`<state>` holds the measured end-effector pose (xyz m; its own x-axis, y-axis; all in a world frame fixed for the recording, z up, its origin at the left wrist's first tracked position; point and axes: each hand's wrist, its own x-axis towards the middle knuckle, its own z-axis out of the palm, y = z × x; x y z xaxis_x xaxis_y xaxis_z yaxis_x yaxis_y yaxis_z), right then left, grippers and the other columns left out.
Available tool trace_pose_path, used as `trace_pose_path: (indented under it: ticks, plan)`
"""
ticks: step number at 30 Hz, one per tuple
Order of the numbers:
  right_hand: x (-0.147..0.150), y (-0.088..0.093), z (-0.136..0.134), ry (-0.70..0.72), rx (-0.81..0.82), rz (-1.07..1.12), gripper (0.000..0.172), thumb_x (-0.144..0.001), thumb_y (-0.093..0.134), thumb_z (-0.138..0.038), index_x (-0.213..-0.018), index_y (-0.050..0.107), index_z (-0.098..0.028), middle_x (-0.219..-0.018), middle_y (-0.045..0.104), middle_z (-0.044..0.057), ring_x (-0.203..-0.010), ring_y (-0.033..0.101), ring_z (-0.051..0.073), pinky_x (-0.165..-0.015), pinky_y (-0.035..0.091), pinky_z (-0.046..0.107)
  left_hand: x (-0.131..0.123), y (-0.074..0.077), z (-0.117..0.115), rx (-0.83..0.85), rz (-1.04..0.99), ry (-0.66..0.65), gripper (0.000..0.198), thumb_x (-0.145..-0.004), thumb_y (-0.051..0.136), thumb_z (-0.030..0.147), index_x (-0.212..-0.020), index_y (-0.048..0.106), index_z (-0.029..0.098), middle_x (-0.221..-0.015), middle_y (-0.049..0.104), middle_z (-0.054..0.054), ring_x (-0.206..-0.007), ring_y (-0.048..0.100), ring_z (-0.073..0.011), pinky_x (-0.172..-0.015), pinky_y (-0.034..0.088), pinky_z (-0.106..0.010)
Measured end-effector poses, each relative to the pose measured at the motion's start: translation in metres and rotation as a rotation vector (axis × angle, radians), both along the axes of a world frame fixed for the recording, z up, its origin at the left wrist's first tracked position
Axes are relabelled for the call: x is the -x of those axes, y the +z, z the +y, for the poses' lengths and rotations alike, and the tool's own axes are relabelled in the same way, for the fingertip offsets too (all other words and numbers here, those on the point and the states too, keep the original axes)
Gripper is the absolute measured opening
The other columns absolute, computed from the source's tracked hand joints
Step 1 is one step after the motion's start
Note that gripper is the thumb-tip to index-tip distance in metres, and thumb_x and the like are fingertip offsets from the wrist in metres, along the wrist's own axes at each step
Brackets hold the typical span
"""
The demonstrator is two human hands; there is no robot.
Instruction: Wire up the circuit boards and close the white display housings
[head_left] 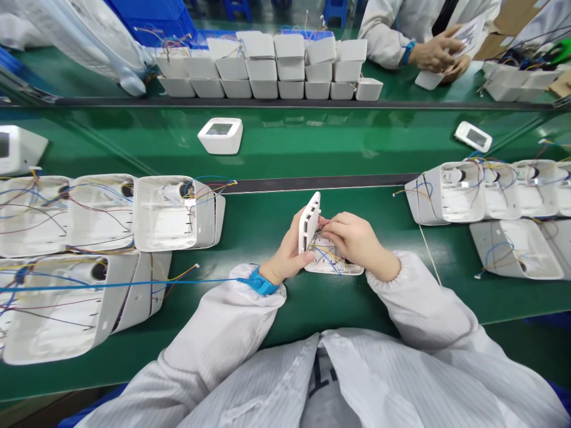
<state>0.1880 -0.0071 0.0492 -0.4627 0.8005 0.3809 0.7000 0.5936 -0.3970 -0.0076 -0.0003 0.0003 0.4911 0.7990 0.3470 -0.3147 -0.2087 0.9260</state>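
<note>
White plastic forms the slotted panel that the left hand grips by its edge, thumb on the near side and fingers wrapped behind. It stands steeply tilted, between the two hands and nearer the left. Just below and to its right, a shallow white housing lies on the green bench top, under the right hand, with blue and yellow wires crossing its inside. The right hand's thumb and fingers are drawn together in a pinch beside the panel's inner face, above the wires; whether they hold a wire or connector I cannot tell, as the fingertips hide it. A blue wrist strap circles the left wrist, and well apart on both sides sit wired white casings
</note>
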Motion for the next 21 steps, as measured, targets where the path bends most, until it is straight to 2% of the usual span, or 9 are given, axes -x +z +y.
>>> trace_pose_path:
  ticks: [5,9,14,21]
  plan:
    - [0.000,0.001,0.002,0.022,-0.007,-0.029,0.024,-0.099,0.049,-0.021,-0.087,0.070,-0.018,-0.083,0.066,0.006,-0.078,0.054,0.018,-0.072,0.045,0.032,0.001,0.001,0.001,0.014,0.014,-0.020,0.079,-0.081,0.062,0.062,-0.144,0.041,0.019,-0.141,0.051,-0.016,-0.134,0.047,-0.0365,-0.115,0.035,-0.056]
    - [0.000,0.003,0.002,0.039,-0.002,-0.035,0.023,-0.098,0.049,-0.020,-0.086,0.069,-0.018,-0.084,0.066,0.005,-0.080,0.054,0.018,-0.071,0.045,0.031,0.000,0.003,0.000,0.001,0.010,-0.028,0.073,-0.084,0.061,0.057,-0.144,0.043,0.019,-0.147,0.047,-0.016,-0.137,0.045,-0.0372,-0.114,0.036,-0.055]
    - [0.001,0.002,0.001,0.030,-0.023,-0.029,0.021,-0.097,0.050,-0.018,-0.084,0.067,-0.019,-0.086,0.067,0.005,-0.081,0.054,0.018,-0.071,0.044,0.031,-0.001,0.006,-0.001,-0.011,0.045,-0.029,0.073,-0.086,0.059,0.056,-0.146,0.040,0.019,-0.150,0.045,-0.015,-0.139,0.043,-0.0374,-0.116,0.035,-0.055]
    - [0.003,-0.002,0.001,-0.018,-0.092,-0.144,0.025,-0.098,0.049,-0.022,-0.079,0.064,-0.017,-0.080,0.062,0.006,-0.076,0.049,0.020,-0.065,0.039,0.032,-0.003,0.013,-0.002,-0.095,0.140,-0.024,0.084,-0.087,0.058,0.058,-0.154,0.027,0.021,-0.152,0.044,-0.015,-0.138,0.044,-0.0366,-0.117,0.033,-0.053]
